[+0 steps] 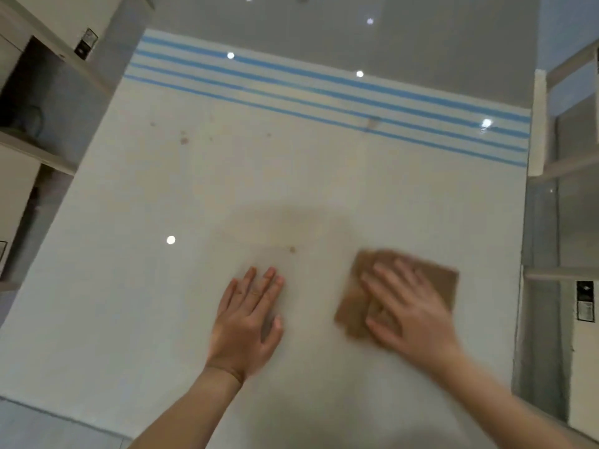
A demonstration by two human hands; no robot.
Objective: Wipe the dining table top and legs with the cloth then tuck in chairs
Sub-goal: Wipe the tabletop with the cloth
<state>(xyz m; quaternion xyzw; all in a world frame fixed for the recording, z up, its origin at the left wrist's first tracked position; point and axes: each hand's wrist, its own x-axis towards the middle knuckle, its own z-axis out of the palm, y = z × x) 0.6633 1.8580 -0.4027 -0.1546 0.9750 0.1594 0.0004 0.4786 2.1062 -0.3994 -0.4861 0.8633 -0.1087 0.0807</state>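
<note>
Our right hand point(410, 306) presses flat, fingers spread, on the folded brown cloth point(398, 294) lying on the glossy white table top point(227, 176); our left hand point(249, 322) rests open-palmed beside it, gripping nothing.

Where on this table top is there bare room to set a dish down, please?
Most of the table top is bare: the whole stretch left of the left hand, and the middle up to the blue stripes. The near right is taken by the right hand pressing the cloth.
</note>
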